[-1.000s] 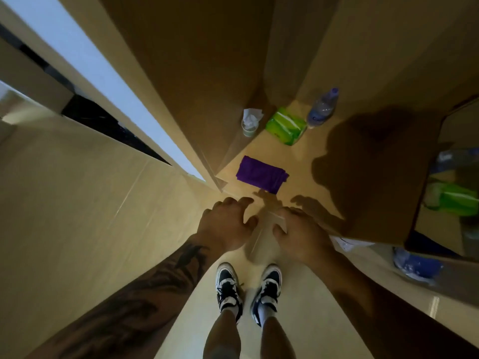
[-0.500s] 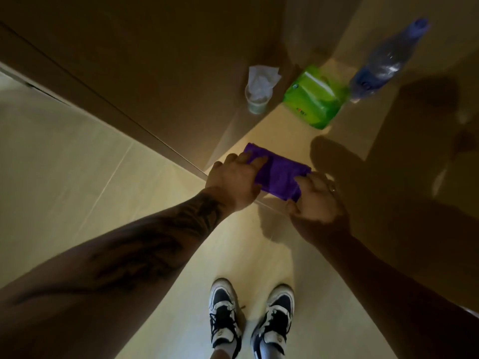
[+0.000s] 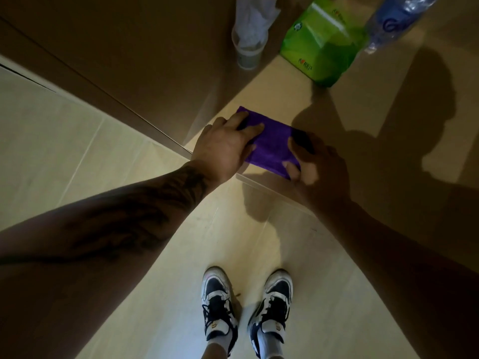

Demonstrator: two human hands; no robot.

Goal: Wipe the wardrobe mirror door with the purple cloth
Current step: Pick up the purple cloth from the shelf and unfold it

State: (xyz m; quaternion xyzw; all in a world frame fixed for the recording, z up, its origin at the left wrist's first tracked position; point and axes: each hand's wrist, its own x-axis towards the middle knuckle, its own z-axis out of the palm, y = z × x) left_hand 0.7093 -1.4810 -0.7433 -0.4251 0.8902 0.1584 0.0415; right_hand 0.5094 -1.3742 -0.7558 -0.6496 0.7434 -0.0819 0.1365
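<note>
Pale floor fills the lower view; wooden shelf of the wardrobe ahead, side panel rising on its left. Two sneakers at bottom centre. On the shelf toward the back: green packet, clear bottle with blue label just right of it, cup stuffed with crumpled tissue to the left. purple cloth lies folded flat near the shelf's front edge. left hand rests on its left end, fingers straight on the fabric. right hand at its right end, fingers on top, thumb at the near edge; real pinch or not, cannot tell in the shadow
</note>
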